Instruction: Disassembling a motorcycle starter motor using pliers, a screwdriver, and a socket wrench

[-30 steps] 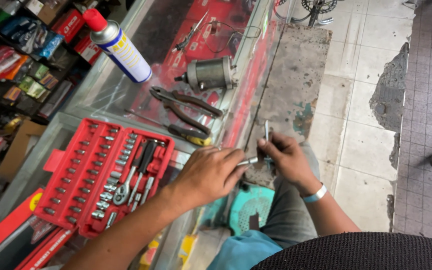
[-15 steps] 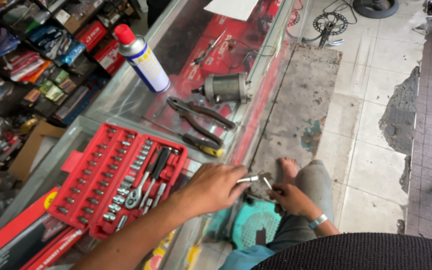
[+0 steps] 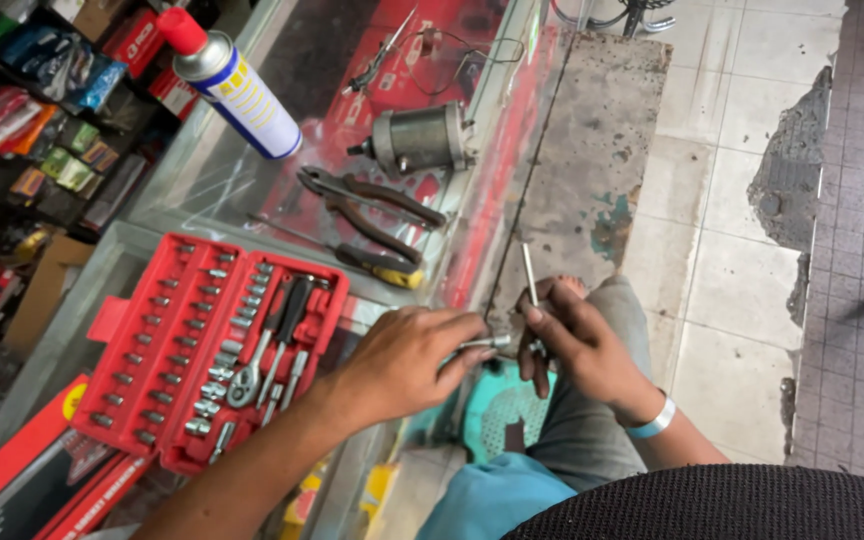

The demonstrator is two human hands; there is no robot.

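Glossy red plastic socket case point(image 3: 142, 330), shiny metal sockets point(image 3: 214, 390), smooth glass counter point(image 3: 282, 200).

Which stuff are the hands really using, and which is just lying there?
In use: left hand, right hand, thin metal rod, small metal socket piece.

Lying about: red socket set, pliers, screwdriver, spray can, small motor.

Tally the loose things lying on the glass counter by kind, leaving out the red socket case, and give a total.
Spray can: 1
Small motor: 1
Pliers: 1
Screwdriver: 1
Total: 4
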